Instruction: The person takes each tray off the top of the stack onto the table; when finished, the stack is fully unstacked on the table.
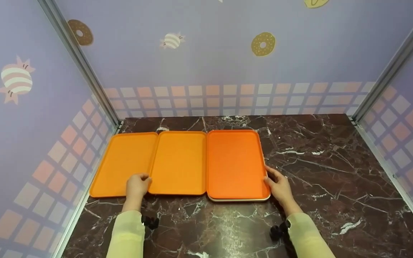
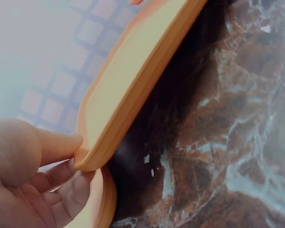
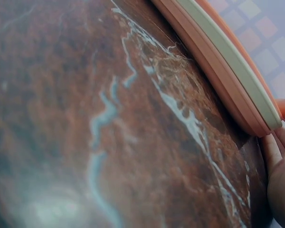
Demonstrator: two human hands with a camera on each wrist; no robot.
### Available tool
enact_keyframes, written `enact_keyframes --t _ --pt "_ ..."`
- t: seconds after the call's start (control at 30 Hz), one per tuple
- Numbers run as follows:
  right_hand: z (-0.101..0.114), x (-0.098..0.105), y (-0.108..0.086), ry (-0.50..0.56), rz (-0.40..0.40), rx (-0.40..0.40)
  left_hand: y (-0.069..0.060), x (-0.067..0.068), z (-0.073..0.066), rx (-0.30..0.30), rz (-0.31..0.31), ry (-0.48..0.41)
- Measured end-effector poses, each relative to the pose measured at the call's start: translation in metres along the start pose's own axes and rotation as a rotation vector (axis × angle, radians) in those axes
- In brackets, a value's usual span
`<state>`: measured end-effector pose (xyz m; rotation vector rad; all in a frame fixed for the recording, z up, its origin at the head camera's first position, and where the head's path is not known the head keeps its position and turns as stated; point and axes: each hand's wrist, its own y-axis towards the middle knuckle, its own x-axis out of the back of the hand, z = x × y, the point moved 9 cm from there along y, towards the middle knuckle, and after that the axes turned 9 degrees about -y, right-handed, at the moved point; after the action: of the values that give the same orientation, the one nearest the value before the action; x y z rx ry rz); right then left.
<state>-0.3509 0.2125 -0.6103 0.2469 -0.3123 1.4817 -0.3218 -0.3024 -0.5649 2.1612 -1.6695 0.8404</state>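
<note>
My left hand [image 1: 137,185] pinches the near left edge of the middle yellow-orange tray [image 1: 178,163]. In the left wrist view, the thumb [image 2: 61,145] lies over the tray's rim and the fingers curl beneath it. To its left lies another yellow-orange tray [image 1: 126,163]. A bright orange tray [image 1: 236,165] tops a stack on the right. Its layers show in the right wrist view, with a cream rim [image 3: 242,76] above a pinkish rim [image 3: 213,71]. My right hand [image 1: 280,186] grips the stack's right edge near the front corner; part of it is cut off in the right wrist view.
Dark red marbled tabletop [image 1: 328,179] extends to the right and in front of the trays. Lilac panels with printed sweets, including a back wall [image 1: 210,64], enclose the table on three sides. Metal posts [image 1: 81,61] stand at the back corners.
</note>
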Motion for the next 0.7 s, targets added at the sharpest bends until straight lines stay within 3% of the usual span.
enact_keyframes --t 0.13,0.37,0.7 --pt "0.008 0.001 -0.004 -0.007 0.004 -0.002 0.001 0.0 0.002 -0.009 -0.033 0.016" --pt "-0.009 0.002 0.005 -0.024 -0.007 0.003 0.001 0.0 0.006 -0.028 -0.06 0.0" --pt "-0.009 0.0 0.003 0.003 -0.001 0.009 -0.003 0.003 0.019 0.011 -0.073 -0.151"
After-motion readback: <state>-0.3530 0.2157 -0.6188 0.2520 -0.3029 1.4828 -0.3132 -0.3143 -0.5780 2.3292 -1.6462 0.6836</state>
